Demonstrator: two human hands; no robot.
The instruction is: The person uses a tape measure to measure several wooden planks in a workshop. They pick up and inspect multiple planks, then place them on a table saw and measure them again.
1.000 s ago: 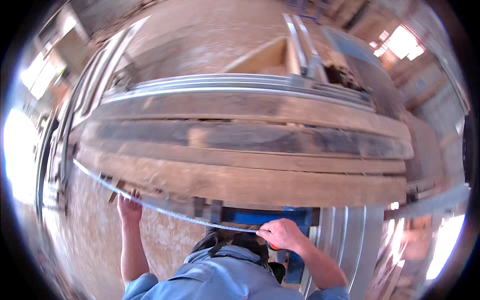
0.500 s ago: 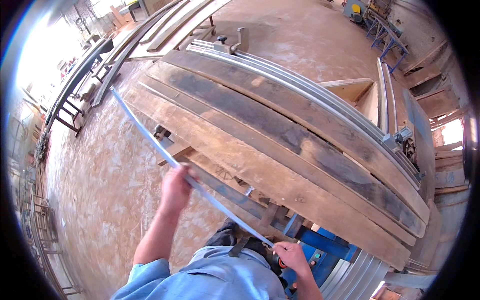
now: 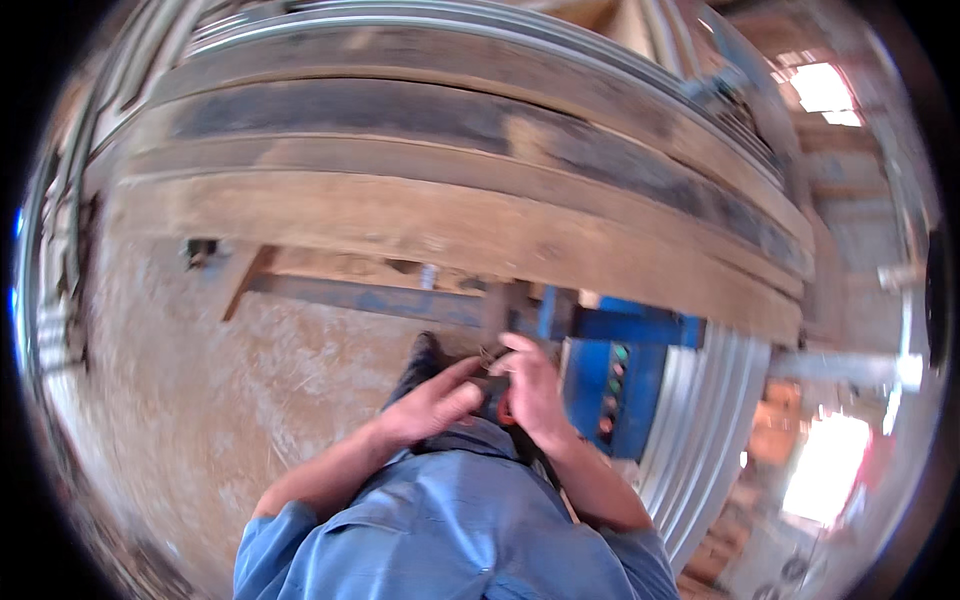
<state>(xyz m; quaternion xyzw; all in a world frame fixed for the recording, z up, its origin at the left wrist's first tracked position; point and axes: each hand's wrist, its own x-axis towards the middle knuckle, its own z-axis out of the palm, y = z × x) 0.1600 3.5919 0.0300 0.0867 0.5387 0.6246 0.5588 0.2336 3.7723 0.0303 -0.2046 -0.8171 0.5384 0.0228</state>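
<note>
Hands are meeting just in front of the person's waist, the left hand (image 3: 432, 400) and the right hand (image 3: 530, 388) pressed close together around a small dark tool with a red-orange part (image 3: 500, 405), most likely a tape measure case, though motion blur is hiding most of it. The right hand is appearing to cup the case from its far side while the left hand's fingers (image 3: 462, 378) are lying across the top of it; whether either hand is truly gripping it I cannot tell. Judging by this pose, the step in hand is the gathering-in or stowing of the measuring tool at the body, and the next move is calling for a firm one-handed grip on the case so the other hand can be freed. Just beyond the hands, stacked weathered wooden planks (image 3: 450, 225) are lying across a blue steel frame (image 3: 620, 330), with corrugated metal sheets (image 3: 700, 420) leaning to the right of the right hand. A dusty floor (image 3: 200, 400) is spreading out to the left of the left hand. Blue sleeves (image 3: 440, 520) are covering both arms.
</note>
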